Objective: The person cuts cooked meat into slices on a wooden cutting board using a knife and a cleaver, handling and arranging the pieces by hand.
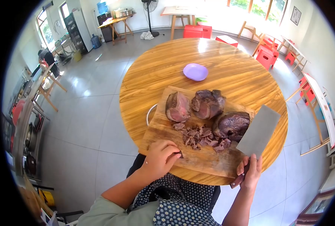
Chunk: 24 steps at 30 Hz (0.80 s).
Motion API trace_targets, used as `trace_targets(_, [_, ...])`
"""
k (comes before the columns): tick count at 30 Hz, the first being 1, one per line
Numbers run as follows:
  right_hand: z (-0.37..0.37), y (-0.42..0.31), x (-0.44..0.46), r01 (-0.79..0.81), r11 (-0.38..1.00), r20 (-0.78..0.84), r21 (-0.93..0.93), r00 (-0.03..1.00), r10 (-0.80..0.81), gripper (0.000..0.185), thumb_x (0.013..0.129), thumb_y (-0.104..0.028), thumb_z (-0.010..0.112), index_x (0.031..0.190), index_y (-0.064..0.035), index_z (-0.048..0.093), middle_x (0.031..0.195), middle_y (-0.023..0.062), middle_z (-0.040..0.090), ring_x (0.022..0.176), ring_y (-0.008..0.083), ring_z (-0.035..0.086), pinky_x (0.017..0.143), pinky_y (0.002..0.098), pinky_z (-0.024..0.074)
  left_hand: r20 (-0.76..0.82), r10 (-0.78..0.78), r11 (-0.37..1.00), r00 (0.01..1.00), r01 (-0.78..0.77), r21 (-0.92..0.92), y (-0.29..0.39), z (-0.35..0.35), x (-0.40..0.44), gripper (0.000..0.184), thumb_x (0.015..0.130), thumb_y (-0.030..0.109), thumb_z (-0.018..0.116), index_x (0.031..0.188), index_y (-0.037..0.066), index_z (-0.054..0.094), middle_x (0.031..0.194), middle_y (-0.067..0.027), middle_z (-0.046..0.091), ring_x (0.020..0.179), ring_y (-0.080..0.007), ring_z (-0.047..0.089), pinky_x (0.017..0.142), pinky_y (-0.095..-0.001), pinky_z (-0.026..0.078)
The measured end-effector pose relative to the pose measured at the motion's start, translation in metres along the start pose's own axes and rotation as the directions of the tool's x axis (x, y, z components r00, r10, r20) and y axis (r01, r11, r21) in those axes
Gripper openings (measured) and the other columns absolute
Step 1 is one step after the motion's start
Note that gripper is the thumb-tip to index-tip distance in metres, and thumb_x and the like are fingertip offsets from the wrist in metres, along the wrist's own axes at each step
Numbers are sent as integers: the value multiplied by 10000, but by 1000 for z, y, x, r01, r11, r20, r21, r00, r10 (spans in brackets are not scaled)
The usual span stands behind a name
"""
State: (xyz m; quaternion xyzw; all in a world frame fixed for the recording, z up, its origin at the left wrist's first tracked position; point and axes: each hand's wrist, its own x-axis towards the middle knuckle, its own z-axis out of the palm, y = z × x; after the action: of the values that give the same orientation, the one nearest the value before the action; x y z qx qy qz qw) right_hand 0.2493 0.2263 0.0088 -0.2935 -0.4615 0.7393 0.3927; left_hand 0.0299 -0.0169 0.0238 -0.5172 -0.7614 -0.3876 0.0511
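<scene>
In the head view, my right hand (252, 171) grips the dark wooden handle of a cleaver (259, 130), its broad blade tilted up past the board's right side. My left hand (160, 158) is over the front left of the wooden cutting board (209, 164), fingertips closed on a small dark piece of meat (181, 154). Chopped meat (197, 136) lies in a loose heap mid-board. Behind it are three big chunks of cooked meat: a pinkish cut one (178, 107) at left, another (208, 104) in the middle, and a dark one (232, 125) beside the blade.
The board rests on a round wooden table (156, 71). A purple plate (195, 72) sits beyond the meat. Red stools (265, 56) and side tables stand at the back and right. Another person (48, 62) is far left, near a long counter (35, 88).
</scene>
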Motion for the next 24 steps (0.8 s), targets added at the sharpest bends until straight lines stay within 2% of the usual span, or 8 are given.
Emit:
trace_targets(6, [1,1,-1,-2,1000,-18,5,1000,2,100,1099,-197,453,1112,-103,424,777,50,472,516,121,459,427,268,408,-96,-89,991,991,79,-109,-1,2,-5,159,867,99,761,998,47,687,1009,-123,679,976,-336,623,866,-424,470])
trace_targets(9, [-1,1,0,3,1000,7,5,1000,-3,130,1096,-211,452,1082,-101,385,785,66,504,526,138,496,423,274,420,-26,-27,999,999,26,-35,-3,4,-5,139,857,95,763,966,59,683,953,-106,679,910,-323,632,826,-417,466])
trace_targets(13, [1,-3,-3,-36,999,-31,-26,999,35,131,1101,-215,437,1068,-106,371,802,71,511,540,145,507,433,271,425,-53,-45,992,998,38,-116,-6,15,-10,134,854,72,762,957,46,680,937,-118,684,891,-329,643,806,-421,489])
trace_targets(16, [2,0,-2,6,1000,-23,-5,1000,-6,123,1100,-202,440,1171,-103,426,777,53,477,518,124,472,431,263,414,-66,-154,965,986,136,-223,2,11,-7,143,845,56,769,950,32,675,943,-126,686,888,-337,648,784,-417,507])
trace_targets(18, [1,-1,-3,-5,1000,-54,-14,999,4,122,1102,-204,432,1174,-105,429,779,55,481,515,126,471,430,264,414,-125,-221,950,967,185,-250,7,8,-3,150,852,-3,755,979,15,676,982,-141,670,895,-293,647,808,-349,513])
trace_targets(20, [-2,-3,-2,-37,999,7,-10,999,37,155,1097,-219,450,1065,-113,341,814,79,513,547,157,515,445,281,443,-165,-255,934,953,198,-298,7,11,0,135,846,3,762,954,13,682,965,-138,670,893,-310,644,803,-370,510])
trace_targets(22, [-1,-2,-2,-37,999,-24,-20,999,37,147,1097,-207,445,1055,-107,345,816,83,515,545,161,516,448,287,443,-124,-46,997,991,37,-74,-2,15,2,133,836,13,769,946,14,693,941,-129,670,882,-322,632,786,-387,497])
trace_targets(24, [-3,1,0,-12,1000,10,17,1000,12,139,1098,-195,437,1045,-99,351,812,84,514,540,163,512,449,293,444,-108,-47,999,993,45,-19,-3,20,2,133,827,25,774,940,23,706,928,-121,672,879,-327,619,785,-397,479])
